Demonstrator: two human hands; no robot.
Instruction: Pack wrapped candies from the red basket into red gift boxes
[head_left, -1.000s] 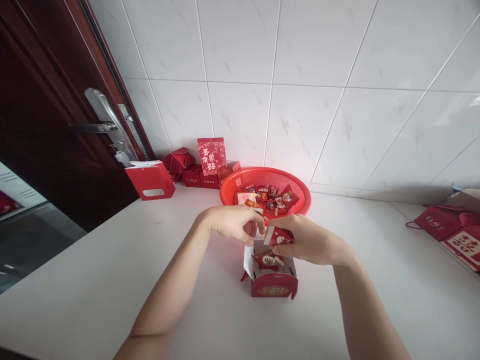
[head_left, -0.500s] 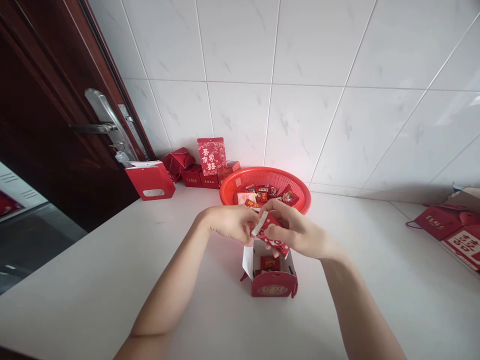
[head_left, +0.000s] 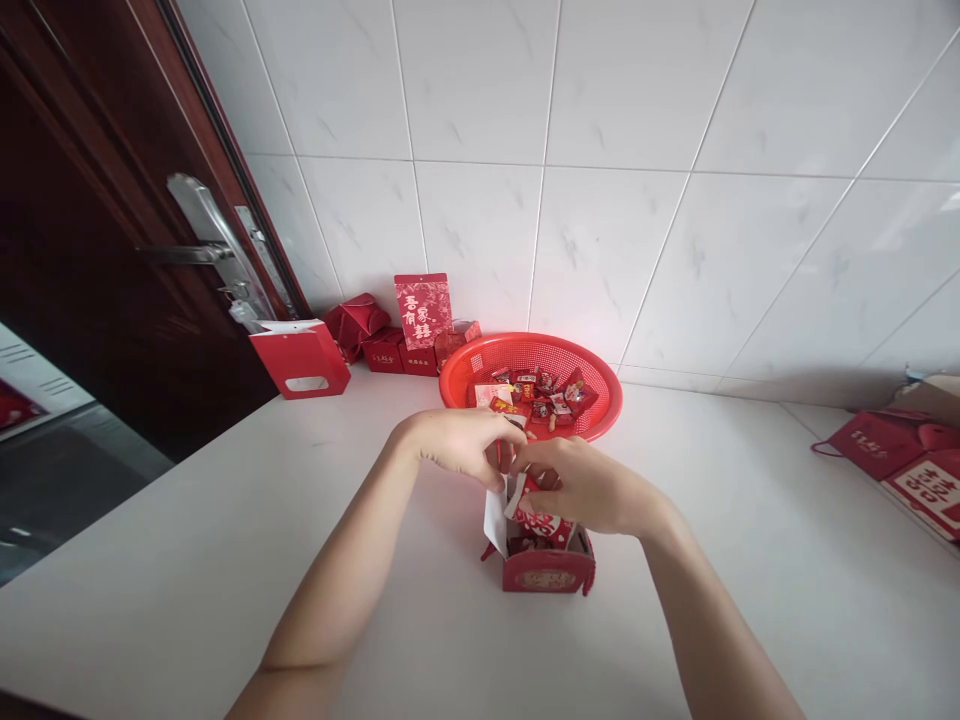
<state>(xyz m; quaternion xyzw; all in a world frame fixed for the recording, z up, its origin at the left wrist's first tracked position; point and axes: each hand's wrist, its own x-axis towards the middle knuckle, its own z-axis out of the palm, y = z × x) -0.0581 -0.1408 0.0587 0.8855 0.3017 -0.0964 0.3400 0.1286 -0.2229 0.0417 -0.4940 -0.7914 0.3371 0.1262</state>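
An open red gift box (head_left: 549, 573) stands on the white table, its white inner flap (head_left: 495, 520) raised at the left. In my right hand (head_left: 589, 487) is a red candy packet (head_left: 541, 515) with white hearts, held low in the mouth of the box. My left hand (head_left: 474, 444) is at the box's back left corner, fingers bent and pressed together; what they grip is hidden. Just behind both hands lies a red plastic basket (head_left: 611, 405) with several wrapped sweets (head_left: 540, 385) in it.
Along the tiled wall at the left stand a red paper bag (head_left: 301, 360), several small red boxes (head_left: 385, 352) and a patterned card packet (head_left: 424, 311). More red boxes (head_left: 874, 443) sit at the right edge. A dark door (head_left: 97, 200) is at the left.
My right hand has moved down and toward me, lowering the packet into the box's opening. More of the sweets in the basket show. My left hand has hardly moved.
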